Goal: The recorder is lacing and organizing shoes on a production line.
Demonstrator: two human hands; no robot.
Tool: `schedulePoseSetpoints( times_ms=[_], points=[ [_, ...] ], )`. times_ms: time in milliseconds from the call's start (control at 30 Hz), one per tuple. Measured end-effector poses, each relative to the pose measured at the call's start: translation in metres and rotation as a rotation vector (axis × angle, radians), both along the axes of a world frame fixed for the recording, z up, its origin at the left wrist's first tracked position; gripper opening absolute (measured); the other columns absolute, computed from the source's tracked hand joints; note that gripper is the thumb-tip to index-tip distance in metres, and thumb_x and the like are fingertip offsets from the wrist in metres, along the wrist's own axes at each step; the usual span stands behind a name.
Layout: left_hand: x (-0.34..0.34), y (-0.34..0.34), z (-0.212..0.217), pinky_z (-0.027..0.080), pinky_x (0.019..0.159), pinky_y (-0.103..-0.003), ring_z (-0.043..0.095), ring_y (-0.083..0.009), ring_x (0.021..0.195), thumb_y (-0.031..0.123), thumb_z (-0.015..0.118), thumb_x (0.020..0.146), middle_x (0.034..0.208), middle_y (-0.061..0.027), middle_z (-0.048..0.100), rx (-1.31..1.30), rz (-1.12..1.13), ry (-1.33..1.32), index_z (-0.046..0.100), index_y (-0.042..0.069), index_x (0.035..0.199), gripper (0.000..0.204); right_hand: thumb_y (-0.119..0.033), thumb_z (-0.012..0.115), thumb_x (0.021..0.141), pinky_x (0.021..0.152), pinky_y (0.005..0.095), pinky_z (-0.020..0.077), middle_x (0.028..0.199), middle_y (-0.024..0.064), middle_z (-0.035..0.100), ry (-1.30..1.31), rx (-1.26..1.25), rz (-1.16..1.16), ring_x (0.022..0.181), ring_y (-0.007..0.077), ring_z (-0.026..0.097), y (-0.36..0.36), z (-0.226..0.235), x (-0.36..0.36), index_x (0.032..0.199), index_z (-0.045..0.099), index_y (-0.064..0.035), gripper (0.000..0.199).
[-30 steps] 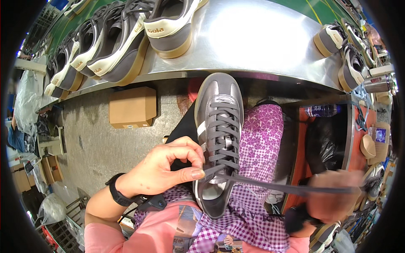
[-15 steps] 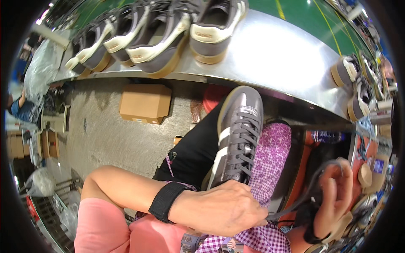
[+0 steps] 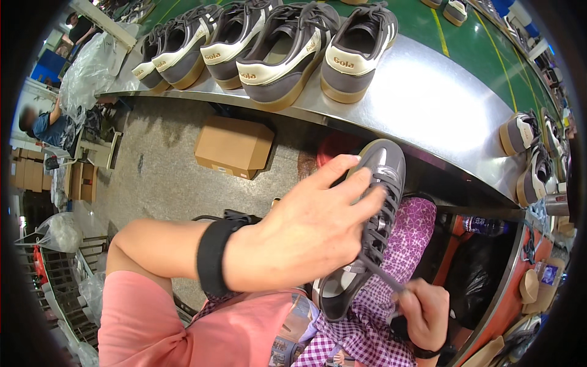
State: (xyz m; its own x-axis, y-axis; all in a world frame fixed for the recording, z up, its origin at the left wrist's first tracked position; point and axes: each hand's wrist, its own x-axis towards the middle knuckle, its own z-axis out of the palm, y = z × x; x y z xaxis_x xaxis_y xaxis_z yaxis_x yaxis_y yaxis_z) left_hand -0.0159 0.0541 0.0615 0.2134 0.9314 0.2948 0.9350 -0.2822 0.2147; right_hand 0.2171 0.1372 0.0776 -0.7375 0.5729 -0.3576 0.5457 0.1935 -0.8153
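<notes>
Clenched on the lace, the right hand sat near right of the shoe; the left hand spanned its left side, grip impossible to tell.

The nearest shoe has a smooth, shiny toe and a dull cloth lace. The surface is shiny metal. The box is dull cardboard, the floor looks rough, and the black bag is shiny plastic.

Gold lettering, on white shoe heels
</notes>
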Motion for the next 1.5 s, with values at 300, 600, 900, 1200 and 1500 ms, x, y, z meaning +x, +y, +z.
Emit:
schedulePoseSetpoints(
  times_ms=[300, 600, 900, 1200, 1500],
  points=[
    [0.040, -0.002, -0.031, 0.041, 0.094, -0.045, 0.053, -0.0270, 0.114, 0.015, 0.070, 0.065, 0.120, -0.0070, 0.060, 0.061, 0.017, -0.445, 0.060, 0.006, 0.061, 0.014, 0.000, 0.065, 0.083, 0.052, 0.0373, 0.0444, 0.071, 0.0155, 0.059, 0.169, 0.580, 0.005, 0.058, 0.0321, 0.058, -0.007, -0.019, -0.029, 0.087, 0.061, 0.0010, 0.007],
    [-0.018, 0.004, 0.025, 0.045, 0.087, -0.041, 0.057, -0.0284, 0.101, 0.004, 0.074, 0.063, 0.095, -0.0043, 0.064, -0.159, -0.014, -0.703, 0.063, 0.008, 0.072, 0.014, -0.019, 0.075, 0.077, 0.104, 0.0446, 0.0400, 0.141, 0.0361, 0.033, 0.087, 0.347, 0.092, 0.129, 0.0490, 0.040, -0.030, -0.072, -0.024, 0.144, 0.016, 0.0120, 0.095],
    [-0.095, 0.095, -0.004, 0.045, 0.090, -0.039, 0.055, -0.0332, 0.104, 0.015, 0.075, 0.073, 0.108, -0.0149, 0.058, 0.258, 0.353, -0.039, 0.055, 0.003, 0.119, 0.052, -0.001, 0.055, 0.081, 0.096, 0.0418, 0.0471, 0.142, 0.0351, 0.034, 0.222, 0.506, -0.156, 0.121, 0.0474, 0.050, -0.042, -0.102, -0.001, 0.142, 0.022, 0.0118, 0.071],
    [-0.074, 0.099, -0.005, 0.052, 0.071, -0.040, 0.066, -0.0340, 0.083, 0.006, 0.070, 0.071, 0.089, -0.0172, 0.066, -0.010, 0.268, -0.201, 0.047, 0.019, 0.136, 0.070, 0.006, 0.045, 0.080, 0.099, 0.0422, 0.0444, 0.133, 0.0311, 0.048, 0.357, 0.627, -0.343, 0.118, 0.0440, 0.053, 0.092, -0.057, -0.052, 0.141, 0.032, 0.0067, 0.062],
    [-0.043, 0.085, 0.014, 0.047, 0.060, -0.040, 0.060, -0.0304, 0.070, 0.037, 0.086, 0.056, 0.078, -0.0106, 0.054, -0.202, 0.162, 0.015, 0.066, 0.018, 0.115, 0.065, -0.026, 0.051, 0.097, 0.092, 0.0420, 0.0460, 0.108, 0.0284, 0.063, 0.240, 0.355, -0.231, 0.109, 0.0422, 0.059, 0.173, -0.042, -0.088, 0.121, 0.059, -0.0010, 0.035]
  ],
)
